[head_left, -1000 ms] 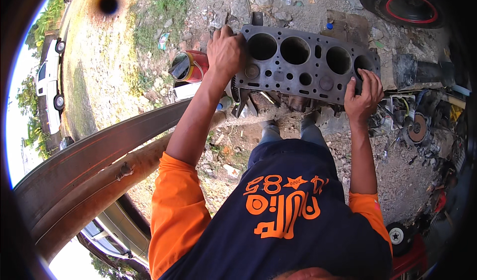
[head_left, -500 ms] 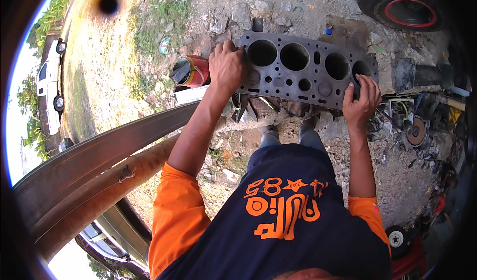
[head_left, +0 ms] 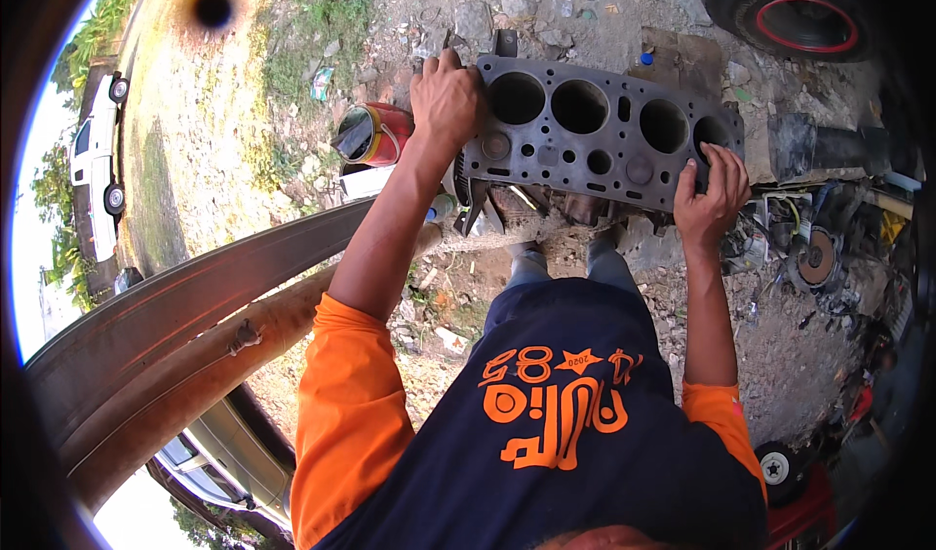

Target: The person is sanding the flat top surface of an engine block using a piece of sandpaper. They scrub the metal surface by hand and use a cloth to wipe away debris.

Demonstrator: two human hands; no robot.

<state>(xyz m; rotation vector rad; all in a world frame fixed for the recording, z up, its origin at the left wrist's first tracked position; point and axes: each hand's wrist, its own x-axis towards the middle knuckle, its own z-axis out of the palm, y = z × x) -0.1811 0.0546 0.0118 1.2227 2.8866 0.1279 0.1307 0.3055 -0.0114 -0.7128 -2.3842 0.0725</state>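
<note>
A dark grey engine block (head_left: 556, 145) lies in front of me, its flat face up with several large round bores and smaller holes. My left hand (head_left: 448, 101) is closed round its left end, the knuckles up and the fingertips hidden past the edge. At the near right corner, my right hand (head_left: 712, 199) grips the rim, with its fingers over the top beside the rightmost bore (head_left: 715, 137) and the thumb on the near side. Metal parts stick out below the block's near left edge.
A red can (head_left: 380, 133) stands left of the block. A rusty beam and pipe (head_left: 244, 335) run in from the lower left. A tyre with a red-ringed rim (head_left: 799, 25) lies far right. Tools and scrap, with a brown disc (head_left: 815, 257), crowd the right. Rubble covers the ground.
My left hand has shifted slightly away from me along the block's left end. The block has moved a touch to the right and nearer. My right hand keeps its hold.
</note>
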